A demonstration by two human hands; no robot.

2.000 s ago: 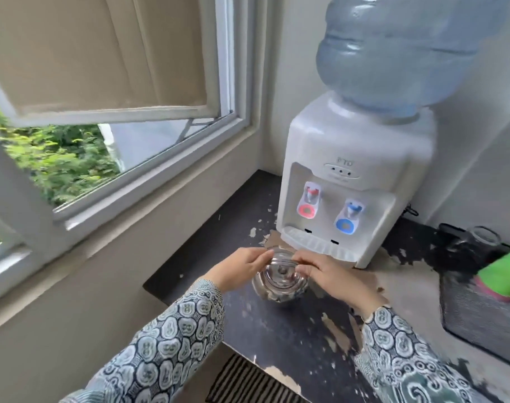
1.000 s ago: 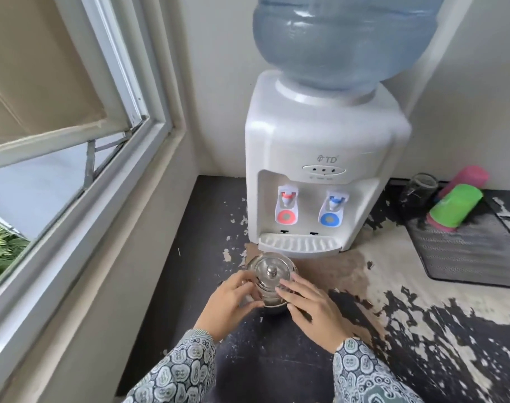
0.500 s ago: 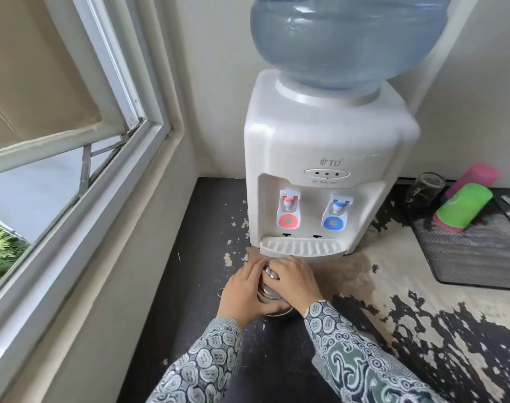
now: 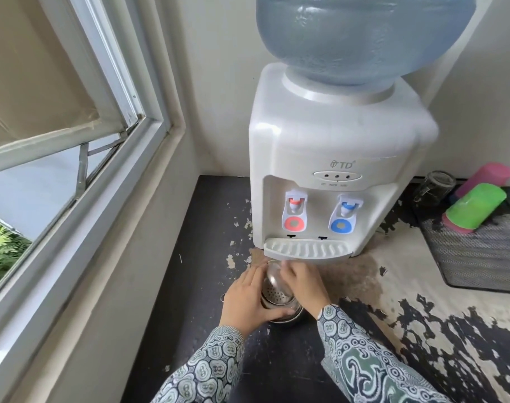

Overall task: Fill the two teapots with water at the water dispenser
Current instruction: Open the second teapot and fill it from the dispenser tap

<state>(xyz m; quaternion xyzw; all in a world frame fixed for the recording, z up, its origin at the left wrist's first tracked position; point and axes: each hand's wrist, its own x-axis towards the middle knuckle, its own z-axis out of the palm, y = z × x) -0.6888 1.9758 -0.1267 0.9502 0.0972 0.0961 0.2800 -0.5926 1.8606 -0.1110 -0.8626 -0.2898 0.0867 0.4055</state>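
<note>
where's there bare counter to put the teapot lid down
Bare dark counter lies left of the teapot, between the window wall and the water dispenser. Another bare patch lies right of the right hand, before the mesh mat. Under the drip tray it is crowded.

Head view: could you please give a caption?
Left hand steadies steel teapot below white water dispenser while right hand lifts its lid.
</note>
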